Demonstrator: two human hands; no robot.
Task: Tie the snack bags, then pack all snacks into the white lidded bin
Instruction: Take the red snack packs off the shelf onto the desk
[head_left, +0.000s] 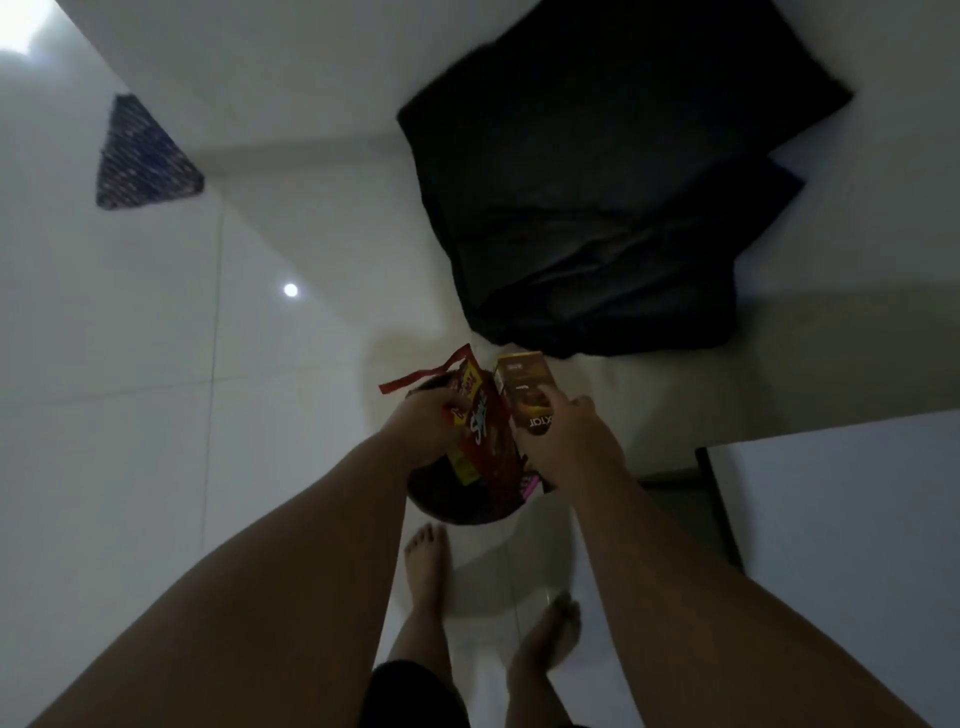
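On the red snack bag (485, 436) a white slanted word runs along the front. Only its beginning, "Sup", can be read; the rest is blurred. Near the top of the same bag there is a yellow patch (470, 382) with red print, too blurred to read. On the brown box (527, 395) white letters stand upside down and look like "xtar". The start of this word is hidden under the right grip (566, 447). Small print higher on the box cannot be read.
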